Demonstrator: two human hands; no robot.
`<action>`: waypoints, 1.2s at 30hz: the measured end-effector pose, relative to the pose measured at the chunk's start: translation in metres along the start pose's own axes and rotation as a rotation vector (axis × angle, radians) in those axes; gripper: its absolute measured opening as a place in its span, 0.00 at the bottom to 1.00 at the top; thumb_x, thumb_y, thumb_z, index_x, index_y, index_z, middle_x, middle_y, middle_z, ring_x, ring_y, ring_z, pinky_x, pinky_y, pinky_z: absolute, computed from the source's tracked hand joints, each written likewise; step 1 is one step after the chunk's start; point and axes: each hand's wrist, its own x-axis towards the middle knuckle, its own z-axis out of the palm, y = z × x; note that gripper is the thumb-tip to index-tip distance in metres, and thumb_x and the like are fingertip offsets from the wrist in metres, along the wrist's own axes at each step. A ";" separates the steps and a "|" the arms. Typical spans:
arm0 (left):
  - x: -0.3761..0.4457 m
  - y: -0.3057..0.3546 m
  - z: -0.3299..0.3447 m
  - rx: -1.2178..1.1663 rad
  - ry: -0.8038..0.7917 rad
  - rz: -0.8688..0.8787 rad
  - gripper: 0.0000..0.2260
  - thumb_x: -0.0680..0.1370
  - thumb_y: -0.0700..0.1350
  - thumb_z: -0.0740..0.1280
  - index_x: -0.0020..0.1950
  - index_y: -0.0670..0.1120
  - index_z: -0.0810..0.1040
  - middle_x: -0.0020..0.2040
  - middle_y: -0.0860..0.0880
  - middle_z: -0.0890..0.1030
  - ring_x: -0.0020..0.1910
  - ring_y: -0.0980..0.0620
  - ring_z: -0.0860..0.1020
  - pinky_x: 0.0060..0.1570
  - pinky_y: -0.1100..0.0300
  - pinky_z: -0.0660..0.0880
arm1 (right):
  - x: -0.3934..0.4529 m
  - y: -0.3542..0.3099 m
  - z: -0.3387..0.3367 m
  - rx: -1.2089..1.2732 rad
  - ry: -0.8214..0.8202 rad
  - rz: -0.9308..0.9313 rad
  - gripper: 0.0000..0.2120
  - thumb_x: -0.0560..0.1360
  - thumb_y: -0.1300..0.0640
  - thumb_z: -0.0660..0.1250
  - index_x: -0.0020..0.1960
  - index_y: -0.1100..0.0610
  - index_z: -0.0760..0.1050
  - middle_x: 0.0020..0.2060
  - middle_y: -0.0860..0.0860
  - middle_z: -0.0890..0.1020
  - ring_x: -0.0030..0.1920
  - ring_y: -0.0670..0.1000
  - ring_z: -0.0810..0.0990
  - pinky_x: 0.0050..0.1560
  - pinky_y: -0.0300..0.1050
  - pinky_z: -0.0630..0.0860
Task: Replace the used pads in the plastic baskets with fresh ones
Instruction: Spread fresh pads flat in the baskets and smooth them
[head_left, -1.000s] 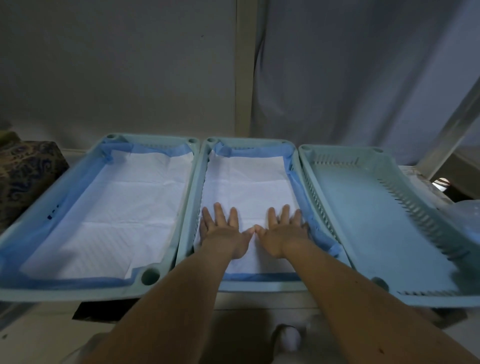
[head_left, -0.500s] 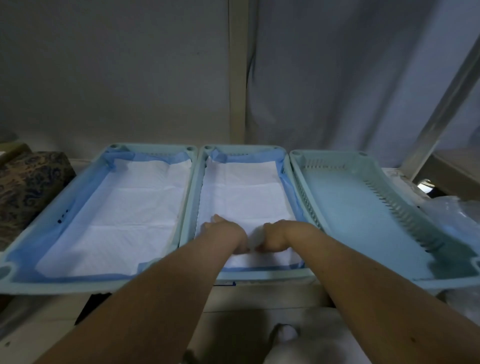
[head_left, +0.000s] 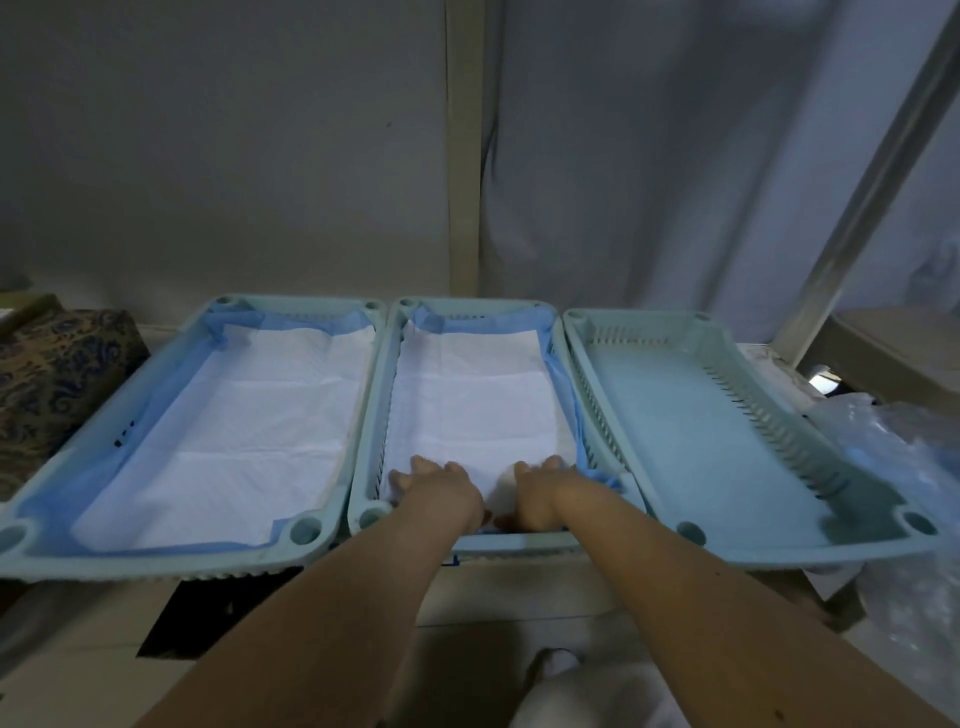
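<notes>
We are pressing our left hand (head_left: 436, 486) and right hand (head_left: 540, 491) down on the near end of the white, blue-edged absorbent pad (head_left: 467, 400) lying in the middle pale-green plastic basket (head_left: 558, 343). The fingers of both hands are looking bent at the knuckles against the sheet, holding nothing that we can make out; whether they are pinching a fold of it we cannot tell. The pad is covering nearly the whole floor of that basket, its blue border riding up the far and right walls. We are judging this one as all but finished, only the near edge needing tucking.

To the left, the matching left basket (head_left: 31, 535) is already carrying its own white and blue pad (head_left: 244, 426), laid flat. To the right, the third pale-green slotted basket (head_left: 883, 540) is showing a bare floor with no pad, so we are taking that as the remaining work. Beyond it, crinkled clear plastic wrapping (head_left: 898, 452) is lying at the edge.
</notes>
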 end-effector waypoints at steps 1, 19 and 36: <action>-0.003 -0.003 -0.004 0.000 0.042 0.035 0.34 0.75 0.61 0.64 0.75 0.45 0.60 0.71 0.38 0.62 0.69 0.37 0.63 0.66 0.43 0.64 | -0.001 0.001 -0.005 -0.021 0.028 -0.040 0.39 0.72 0.35 0.62 0.73 0.58 0.58 0.69 0.61 0.65 0.66 0.61 0.67 0.63 0.54 0.70; -0.005 -0.028 -0.022 0.323 -0.214 0.356 0.12 0.80 0.49 0.61 0.48 0.42 0.77 0.41 0.46 0.73 0.43 0.48 0.71 0.45 0.56 0.68 | -0.007 0.020 -0.013 -0.152 -0.182 -0.160 0.14 0.78 0.49 0.63 0.49 0.61 0.78 0.40 0.51 0.76 0.41 0.51 0.74 0.45 0.45 0.71; -0.017 -0.009 -0.034 0.174 0.165 0.301 0.38 0.75 0.57 0.67 0.77 0.45 0.53 0.75 0.41 0.54 0.74 0.40 0.56 0.68 0.46 0.61 | 0.000 -0.017 -0.023 -0.033 0.223 -0.231 0.40 0.66 0.35 0.67 0.71 0.53 0.60 0.65 0.55 0.69 0.63 0.59 0.68 0.60 0.52 0.68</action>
